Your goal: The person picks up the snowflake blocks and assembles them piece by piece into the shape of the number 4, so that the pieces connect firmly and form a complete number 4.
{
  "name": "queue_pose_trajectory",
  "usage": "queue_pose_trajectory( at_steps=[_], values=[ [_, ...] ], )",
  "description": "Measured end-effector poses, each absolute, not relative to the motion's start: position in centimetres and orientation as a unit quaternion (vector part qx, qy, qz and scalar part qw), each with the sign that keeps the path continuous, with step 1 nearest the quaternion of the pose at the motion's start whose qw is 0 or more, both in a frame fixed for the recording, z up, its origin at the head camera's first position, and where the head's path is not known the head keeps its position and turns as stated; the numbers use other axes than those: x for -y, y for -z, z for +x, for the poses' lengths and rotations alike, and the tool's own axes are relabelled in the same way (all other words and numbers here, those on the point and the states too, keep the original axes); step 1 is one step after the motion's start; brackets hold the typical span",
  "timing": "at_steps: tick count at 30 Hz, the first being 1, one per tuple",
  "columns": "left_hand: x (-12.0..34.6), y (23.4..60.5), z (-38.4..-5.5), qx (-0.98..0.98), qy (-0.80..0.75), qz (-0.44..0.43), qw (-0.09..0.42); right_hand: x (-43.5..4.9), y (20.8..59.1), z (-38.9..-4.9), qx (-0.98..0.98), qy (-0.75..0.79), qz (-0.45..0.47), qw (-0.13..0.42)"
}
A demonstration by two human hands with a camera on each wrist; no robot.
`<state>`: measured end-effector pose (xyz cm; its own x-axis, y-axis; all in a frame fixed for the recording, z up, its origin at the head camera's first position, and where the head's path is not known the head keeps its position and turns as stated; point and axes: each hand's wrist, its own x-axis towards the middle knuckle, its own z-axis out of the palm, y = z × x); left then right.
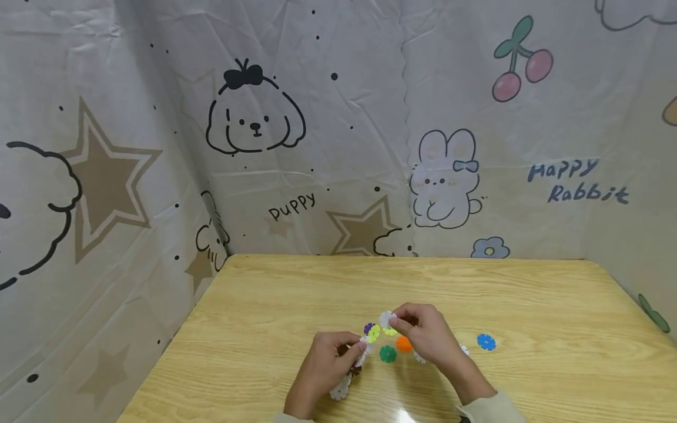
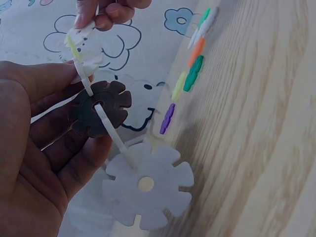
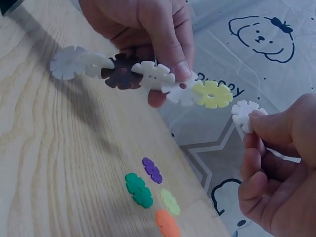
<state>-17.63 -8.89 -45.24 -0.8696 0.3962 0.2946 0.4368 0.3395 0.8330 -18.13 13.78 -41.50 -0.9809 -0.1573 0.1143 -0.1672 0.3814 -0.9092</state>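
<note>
My left hand [image 1: 329,363] pinches a chain of slotted plastic snowflake discs near its far end. A large white disc [image 2: 148,185] hangs at the near end of this chain, then come another white one, a dark brown disc [image 3: 120,72], two more white ones and a yellow disc [image 3: 213,94] at the tip. Between thumb and fingers, my right hand [image 1: 429,333] holds a single white disc [image 3: 243,114] by its edge. In the right wrist view a small gap separates that disc from the yellow tip. Both hands are raised over the table.
Loose discs lie flat on the wooden table [image 1: 254,305]: a green one [image 1: 388,354], an orange one [image 1: 404,343], a purple one [image 3: 152,170], a pale yellow one [image 3: 170,202], a blue one [image 1: 486,342] and white ones under the right forearm. A printed curtain [image 1: 359,147] stands behind the table.
</note>
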Motion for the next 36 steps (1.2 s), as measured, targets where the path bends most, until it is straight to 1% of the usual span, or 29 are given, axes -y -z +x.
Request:
queue_pose_trajectory(
  at_steps=[11,22,25,31,36],
  values=[
    [8.5,45.4,-17.7,0.820,0.507,-0.264,0.021,-13.8,41.7,-18.0,0.799,-0.592,0.107,-0.001],
    [8.2,45.4,-17.7,0.817,0.512,-0.265,0.026,-13.6,42.1,-18.0,0.797,-0.595,0.102,-0.002],
    [8.1,45.6,-17.7,0.816,0.510,-0.270,0.037,-13.5,42.2,-17.9,0.798,-0.595,0.099,0.007],
    [7.9,46.0,-17.7,0.812,0.511,-0.270,0.076,-13.1,42.4,-17.8,0.800,-0.594,0.083,0.032],
    [7.7,46.2,-17.7,0.806,0.522,-0.263,0.093,-12.8,42.3,-17.7,0.806,-0.583,0.082,0.049]
  ],
)
